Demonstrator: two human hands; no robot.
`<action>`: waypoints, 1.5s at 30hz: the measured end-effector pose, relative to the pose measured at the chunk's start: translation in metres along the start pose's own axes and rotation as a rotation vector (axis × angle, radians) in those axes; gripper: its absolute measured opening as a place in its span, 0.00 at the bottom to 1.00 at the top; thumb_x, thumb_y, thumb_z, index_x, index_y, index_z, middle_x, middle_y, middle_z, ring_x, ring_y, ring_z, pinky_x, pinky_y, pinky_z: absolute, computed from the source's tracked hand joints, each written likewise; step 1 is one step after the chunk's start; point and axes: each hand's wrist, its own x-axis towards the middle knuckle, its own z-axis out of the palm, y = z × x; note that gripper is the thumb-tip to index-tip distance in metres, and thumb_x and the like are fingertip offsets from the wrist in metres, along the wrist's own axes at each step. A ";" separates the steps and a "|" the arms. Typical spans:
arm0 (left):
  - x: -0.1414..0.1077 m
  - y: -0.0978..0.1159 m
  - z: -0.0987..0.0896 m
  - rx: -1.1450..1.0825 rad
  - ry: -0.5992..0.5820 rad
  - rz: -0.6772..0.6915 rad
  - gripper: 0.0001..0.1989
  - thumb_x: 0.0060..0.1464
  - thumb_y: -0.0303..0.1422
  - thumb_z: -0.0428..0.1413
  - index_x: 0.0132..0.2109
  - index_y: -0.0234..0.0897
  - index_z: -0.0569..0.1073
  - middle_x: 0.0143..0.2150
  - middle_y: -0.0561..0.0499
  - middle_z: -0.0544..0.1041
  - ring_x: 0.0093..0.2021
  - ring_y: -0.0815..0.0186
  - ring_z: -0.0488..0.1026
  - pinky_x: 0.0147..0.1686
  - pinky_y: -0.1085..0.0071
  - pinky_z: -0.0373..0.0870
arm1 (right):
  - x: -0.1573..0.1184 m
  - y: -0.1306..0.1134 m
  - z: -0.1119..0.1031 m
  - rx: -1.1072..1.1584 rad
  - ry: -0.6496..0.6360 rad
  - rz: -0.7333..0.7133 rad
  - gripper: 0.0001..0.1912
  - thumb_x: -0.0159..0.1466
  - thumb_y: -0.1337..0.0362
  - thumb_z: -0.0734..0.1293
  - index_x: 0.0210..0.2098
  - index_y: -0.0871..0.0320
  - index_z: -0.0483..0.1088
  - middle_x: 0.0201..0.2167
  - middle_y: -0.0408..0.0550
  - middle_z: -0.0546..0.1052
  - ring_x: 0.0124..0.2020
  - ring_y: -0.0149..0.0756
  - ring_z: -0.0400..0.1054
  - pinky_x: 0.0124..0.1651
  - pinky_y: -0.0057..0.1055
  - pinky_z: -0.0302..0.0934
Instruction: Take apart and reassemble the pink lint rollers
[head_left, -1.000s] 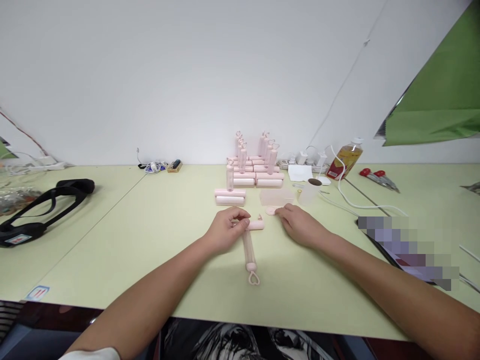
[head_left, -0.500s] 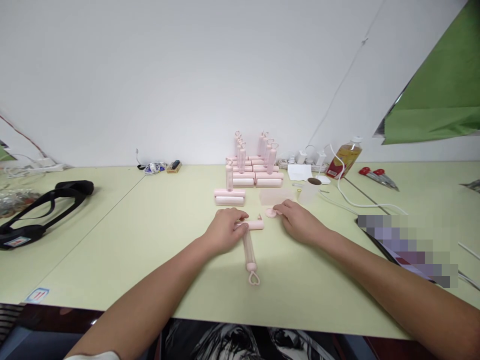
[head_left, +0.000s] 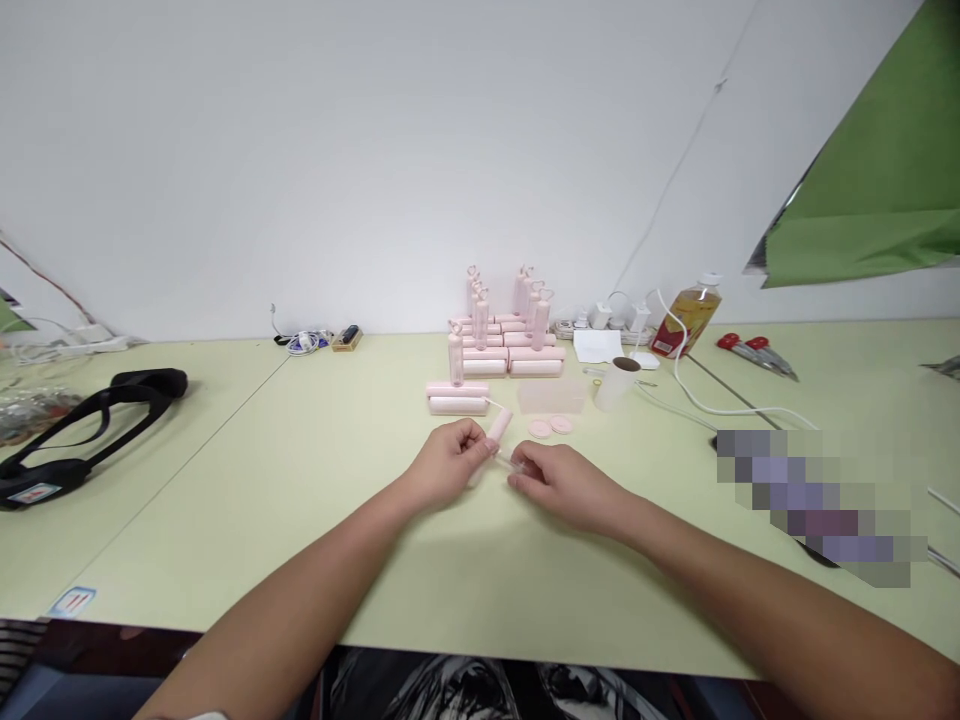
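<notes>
My left hand is closed around the pink head of a lint roller, a thin arm sticking out at its far end. My right hand has its fingers curled around the roller's clear handle, largely hidden inside the grip. Just beyond the hands, two pink round caps lie side by side on the table. Behind them is a translucent pink cover, with a white paper roll standing to its right. A finished-looking lint roller stands handle-up behind my left hand.
Several more pink lint rollers stand in rows near the wall. Farther right are a drink bottle, a white cable, red-handled tools and a blurred-out device. Black headgear lies at left.
My right hand has come back from the caps, leaving them on the table, and taken the handle. My left hand has tilted the roller head; the handle no longer points toward me.
</notes>
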 end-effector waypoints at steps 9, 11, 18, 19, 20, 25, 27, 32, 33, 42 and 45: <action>-0.006 0.014 -0.012 -0.425 -0.430 -0.091 0.14 0.53 0.41 0.59 0.36 0.32 0.72 0.28 0.54 0.66 0.28 0.72 0.63 0.30 0.75 0.59 | -0.008 0.017 -0.001 0.184 -0.026 -0.320 0.06 0.64 0.61 0.63 0.36 0.58 0.65 0.28 0.43 0.69 0.28 0.32 0.60 0.32 0.28 0.54; -0.008 0.014 -0.014 -0.436 -0.483 -0.070 0.13 0.54 0.40 0.59 0.36 0.32 0.74 0.28 0.54 0.67 0.29 0.73 0.63 0.32 0.75 0.59 | -0.008 0.018 0.002 0.197 -0.027 -0.365 0.07 0.64 0.60 0.63 0.35 0.58 0.65 0.27 0.42 0.68 0.27 0.31 0.59 0.31 0.27 0.53; -0.009 0.008 -0.017 -0.622 -0.780 -0.164 0.21 0.57 0.41 0.57 0.54 0.35 0.71 0.34 0.44 0.78 0.30 0.63 0.76 0.36 0.65 0.70 | -0.005 0.023 0.006 0.215 -0.044 -0.444 0.09 0.66 0.58 0.62 0.34 0.58 0.64 0.26 0.43 0.68 0.26 0.30 0.56 0.30 0.27 0.52; -0.009 0.007 -0.017 -0.653 -0.802 -0.178 0.22 0.57 0.41 0.56 0.55 0.36 0.70 0.35 0.43 0.79 0.30 0.61 0.77 0.36 0.63 0.71 | -0.005 0.023 0.006 0.227 -0.052 -0.447 0.10 0.66 0.58 0.61 0.35 0.58 0.65 0.27 0.43 0.69 0.26 0.31 0.57 0.30 0.27 0.53; -0.009 0.007 -0.016 -0.673 -0.811 -0.184 0.22 0.57 0.40 0.57 0.56 0.36 0.70 0.35 0.42 0.79 0.30 0.60 0.78 0.36 0.62 0.71 | -0.005 0.023 0.006 0.238 -0.057 -0.447 0.10 0.66 0.57 0.61 0.36 0.58 0.65 0.28 0.44 0.70 0.27 0.31 0.57 0.31 0.27 0.53; -0.009 0.005 -0.015 -0.723 -0.801 -0.182 0.21 0.57 0.39 0.58 0.55 0.35 0.70 0.37 0.40 0.80 0.31 0.57 0.79 0.35 0.62 0.73 | -0.005 0.024 0.007 0.252 -0.055 -0.438 0.12 0.67 0.55 0.61 0.35 0.59 0.66 0.28 0.45 0.71 0.27 0.31 0.58 0.31 0.28 0.54; -0.009 0.005 -0.015 -0.728 -0.795 -0.183 0.20 0.57 0.39 0.57 0.54 0.35 0.70 0.37 0.39 0.80 0.31 0.57 0.80 0.35 0.63 0.73 | -0.005 0.024 0.007 0.256 -0.056 -0.434 0.12 0.67 0.56 0.61 0.35 0.59 0.66 0.28 0.44 0.70 0.27 0.31 0.57 0.31 0.28 0.54; -0.010 0.008 -0.014 -0.735 -0.762 -0.175 0.20 0.57 0.39 0.57 0.54 0.34 0.69 0.37 0.39 0.80 0.31 0.57 0.80 0.33 0.65 0.74 | -0.004 0.025 0.007 0.278 -0.059 -0.402 0.12 0.66 0.56 0.61 0.33 0.59 0.65 0.26 0.42 0.66 0.26 0.30 0.55 0.30 0.28 0.52; -0.010 0.008 -0.013 -0.738 -0.757 -0.174 0.20 0.57 0.39 0.57 0.54 0.34 0.69 0.37 0.39 0.80 0.31 0.57 0.80 0.33 0.65 0.74 | -0.003 0.025 0.007 0.286 -0.063 -0.398 0.12 0.66 0.56 0.61 0.33 0.59 0.65 0.25 0.41 0.65 0.26 0.30 0.55 0.30 0.27 0.51; -0.009 0.008 -0.012 -0.709 -0.710 -0.154 0.20 0.56 0.39 0.59 0.52 0.33 0.70 0.34 0.41 0.80 0.31 0.59 0.79 0.32 0.67 0.74 | -0.002 0.026 0.007 0.337 -0.106 -0.411 0.17 0.67 0.51 0.60 0.33 0.60 0.65 0.24 0.39 0.63 0.24 0.28 0.54 0.28 0.26 0.50; -0.009 0.008 -0.012 -0.698 -0.745 -0.132 0.18 0.55 0.38 0.60 0.49 0.33 0.71 0.35 0.42 0.80 0.32 0.60 0.79 0.35 0.66 0.74 | -0.003 0.027 0.008 0.329 -0.148 -0.422 0.19 0.66 0.49 0.60 0.32 0.60 0.65 0.23 0.39 0.63 0.23 0.27 0.53 0.27 0.25 0.49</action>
